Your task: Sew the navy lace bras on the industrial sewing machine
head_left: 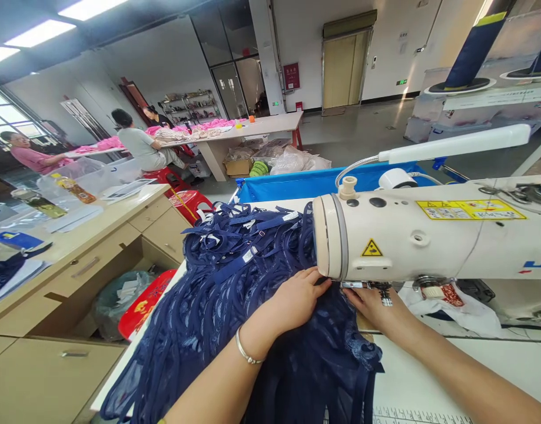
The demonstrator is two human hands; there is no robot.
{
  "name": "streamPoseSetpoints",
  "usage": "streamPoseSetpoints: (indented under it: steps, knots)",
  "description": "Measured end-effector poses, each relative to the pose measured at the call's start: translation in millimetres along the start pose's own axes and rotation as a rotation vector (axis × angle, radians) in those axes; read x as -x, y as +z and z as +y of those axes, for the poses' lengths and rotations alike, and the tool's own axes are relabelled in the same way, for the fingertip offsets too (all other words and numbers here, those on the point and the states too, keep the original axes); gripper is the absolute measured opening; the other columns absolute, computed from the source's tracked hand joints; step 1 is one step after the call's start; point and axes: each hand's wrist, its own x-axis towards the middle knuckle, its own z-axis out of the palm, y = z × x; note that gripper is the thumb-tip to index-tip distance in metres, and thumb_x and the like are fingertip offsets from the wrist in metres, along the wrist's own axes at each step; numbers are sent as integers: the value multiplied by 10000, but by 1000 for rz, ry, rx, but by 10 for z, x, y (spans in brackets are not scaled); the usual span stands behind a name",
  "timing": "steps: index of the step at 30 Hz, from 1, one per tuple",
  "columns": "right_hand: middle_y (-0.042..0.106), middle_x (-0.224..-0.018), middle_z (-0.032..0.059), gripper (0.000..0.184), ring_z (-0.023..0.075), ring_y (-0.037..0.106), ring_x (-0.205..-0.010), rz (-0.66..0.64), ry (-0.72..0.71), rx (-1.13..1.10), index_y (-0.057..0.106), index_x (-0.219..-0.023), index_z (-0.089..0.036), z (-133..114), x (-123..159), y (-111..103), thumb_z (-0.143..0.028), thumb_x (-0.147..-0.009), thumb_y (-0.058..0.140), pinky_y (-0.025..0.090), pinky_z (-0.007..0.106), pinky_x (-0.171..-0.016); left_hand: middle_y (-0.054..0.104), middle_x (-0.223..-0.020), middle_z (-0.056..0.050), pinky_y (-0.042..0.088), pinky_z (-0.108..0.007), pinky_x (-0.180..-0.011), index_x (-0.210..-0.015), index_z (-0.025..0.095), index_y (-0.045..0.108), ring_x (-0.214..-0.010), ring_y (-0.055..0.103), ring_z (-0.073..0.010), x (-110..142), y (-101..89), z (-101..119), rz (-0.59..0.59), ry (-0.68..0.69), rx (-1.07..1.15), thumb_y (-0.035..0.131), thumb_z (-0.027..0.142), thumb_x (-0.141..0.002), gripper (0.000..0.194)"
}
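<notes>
A white sewing machine (385,241) reaches in from the right, its rounded head over the work. Under its left end, my left hand (296,297), with a silver bangle at the wrist, grips a navy mesh garment (314,359) with lace trim, fingertips close to the needle area. My right hand (378,303) is on the other side, partly behind the presser parts, its thumb and forefinger pinching the garment's edge. The machine head hides the needle and some fingertips. To the left lies a heap of navy garments (217,288) with straps and white tags.
A blue cloth bin (279,187) stands behind the machine table. At left is a wooden desk (98,235) with bottles; below it sits a red stool (142,303). A white lamp arm (455,144) extends above the machine. Several people sit at far tables with pink cloth.
</notes>
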Motion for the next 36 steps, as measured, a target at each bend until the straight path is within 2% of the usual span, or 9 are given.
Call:
streamPoseSetpoints:
  steps: [5, 10, 13, 16, 19, 24, 27, 32, 36]
  knots:
    - [760, -933, 63, 307, 239, 721, -766, -25, -99, 149, 745, -1061, -227, -5, -37, -92, -165, -983, 454, 576, 365, -693, 528, -1425, -142, 435, -386, -1114, -1357, 158, 591, -1362, 468, -259, 8, 32, -7, 19, 11, -7, 422, 113, -963, 431]
    - [761, -932, 64, 306, 263, 721, -798, 14, -36, 226, 743, -1054, -232, 27, 19, 109, -242, -1005, 441, 569, 394, -716, 533, -1425, -137, 416, -383, -1128, -1406, 160, 550, -1362, 463, -259, 18, 38, -5, 11, 11, -3, 438, 126, -960, 461]
    - [761, -951, 54, 333, 270, 717, -760, -2, -75, 300, 743, -1052, -256, 93, 73, 172, -218, -992, 418, 563, 414, -687, 549, -1411, -133, 419, -381, -1121, -1419, 174, 537, -1361, 464, -252, 23, 41, -8, -15, 2, -7, 449, 128, -958, 472]
    - [755, -1019, 48, 390, 244, 719, -763, -44, -173, 288, 725, -1105, -269, 158, 90, 154, -143, -965, 383, 562, 386, -684, 552, -1406, -139, 430, -387, -1107, -1422, 170, 533, -1357, 464, -254, 26, 52, -12, -9, 5, -15, 441, 132, -963, 470]
    - [758, -989, 38, 338, 225, 725, -792, -55, -143, 224, 718, -1088, -256, 184, 70, 118, -161, -965, 417, 562, 354, -722, 560, -1393, -141, 437, -387, -1097, -1416, 167, 540, -1344, 475, -255, 26, 61, -11, -5, 1, -14, 435, 127, -962, 468]
    - [759, -1005, 17, 293, 211, 711, -726, 0, -196, 255, 710, -1121, -266, 196, 76, 159, -218, -986, 455, 531, 330, -660, 577, -1365, -128, 424, -358, -1097, -1413, 168, 544, -1340, 479, -249, 27, 49, -5, -3, 1, -12, 434, 131, -961, 467]
    - [759, -992, 19, 288, 204, 695, -683, 15, -171, 322, 720, -1101, -266, 167, 98, 196, -239, -1001, 452, 504, 324, -608, 587, -1352, -123, 429, -356, -1087, -1410, 173, 545, -1335, 484, -245, 27, 38, 0, -7, -5, -15, 435, 140, -965, 460]
    - [757, -844, 22, 290, 230, 701, -681, 39, -130, 383, 741, -1026, -261, 99, 97, 191, -236, -999, 454, 500, 338, -608, 584, -1357, -130, 436, -363, -1084, -1411, 169, 546, -1336, 486, -246, 27, 29, 9, -6, -7, -18, 419, 140, -972, 457]
    - [757, -882, 20, 286, 232, 698, -698, 82, -152, 420, 736, -1061, -263, 97, 86, 181, -211, -990, 464, 496, 339, -625, 567, -1383, -143, 439, -382, -1092, -1420, 163, 538, -1346, 477, -259, 28, 33, 3, -5, -10, -3, 424, 142, -974, 461]
